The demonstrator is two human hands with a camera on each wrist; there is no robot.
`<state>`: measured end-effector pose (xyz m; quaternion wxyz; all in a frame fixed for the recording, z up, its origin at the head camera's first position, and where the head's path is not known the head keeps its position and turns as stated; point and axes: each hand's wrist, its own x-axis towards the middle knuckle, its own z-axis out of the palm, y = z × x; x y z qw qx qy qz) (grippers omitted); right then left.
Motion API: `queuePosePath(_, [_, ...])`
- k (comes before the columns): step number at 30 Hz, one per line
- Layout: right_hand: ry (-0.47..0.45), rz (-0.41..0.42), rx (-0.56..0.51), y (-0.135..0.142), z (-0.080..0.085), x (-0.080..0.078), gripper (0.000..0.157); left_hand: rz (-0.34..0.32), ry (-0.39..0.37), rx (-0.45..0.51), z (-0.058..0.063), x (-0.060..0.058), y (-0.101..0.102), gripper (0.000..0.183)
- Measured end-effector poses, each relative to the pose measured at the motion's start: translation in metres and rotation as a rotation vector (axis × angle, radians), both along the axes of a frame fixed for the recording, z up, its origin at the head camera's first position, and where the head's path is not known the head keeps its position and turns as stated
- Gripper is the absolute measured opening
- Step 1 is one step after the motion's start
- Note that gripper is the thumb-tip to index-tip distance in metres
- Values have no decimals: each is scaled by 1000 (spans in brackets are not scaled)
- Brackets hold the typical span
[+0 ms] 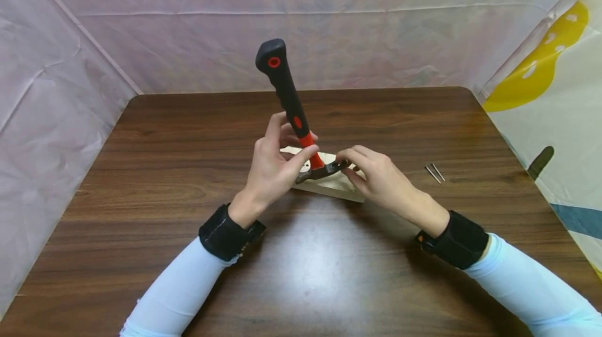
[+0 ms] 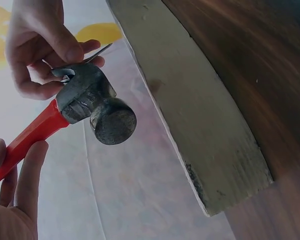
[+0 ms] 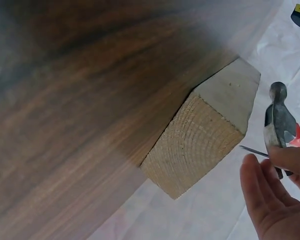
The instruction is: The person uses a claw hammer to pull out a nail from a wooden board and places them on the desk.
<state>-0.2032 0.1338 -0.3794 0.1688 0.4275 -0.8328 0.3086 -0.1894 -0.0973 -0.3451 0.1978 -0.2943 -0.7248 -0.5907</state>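
Note:
A claw hammer (image 1: pixel 290 97) with a black and red handle stands tilted, grip end up and head low, over a pale wooden block (image 1: pixel 335 190). My left hand (image 1: pixel 271 170) holds its red neck between thumb and fingers. At the claw end, my right hand (image 1: pixel 380 179) pinches a thin nail (image 3: pixel 253 150), whose point sticks out past the fingertips. The nail lies at the claw of the hammer head (image 2: pixel 85 92); whether it sits in the slot is hidden by the fingers. In the right wrist view, the block's end grain (image 3: pixel 187 150) shows.
Two loose nails (image 1: pixel 433 174) lie on the brown wooden table (image 1: pixel 164 196), right of the right hand. Pale sheeting (image 1: pixel 301 49) hangs behind the table and at its sides, with a yellow print on the right.

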Motion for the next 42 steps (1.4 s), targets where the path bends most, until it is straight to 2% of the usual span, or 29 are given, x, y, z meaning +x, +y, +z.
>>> queuePosePath(6, [16, 10, -16, -1, 0, -1, 27, -16, -2, 26, 1, 1, 1, 54])
queuePosePath(24, [56, 30, -50, 0, 0, 2, 27, -15, -8, 20, 4, 3, 0, 52])
queuePosePath(42, [67, -3, -127, 6, 3, 1, 26, 1, 12, 4, 2, 4, -1, 52])
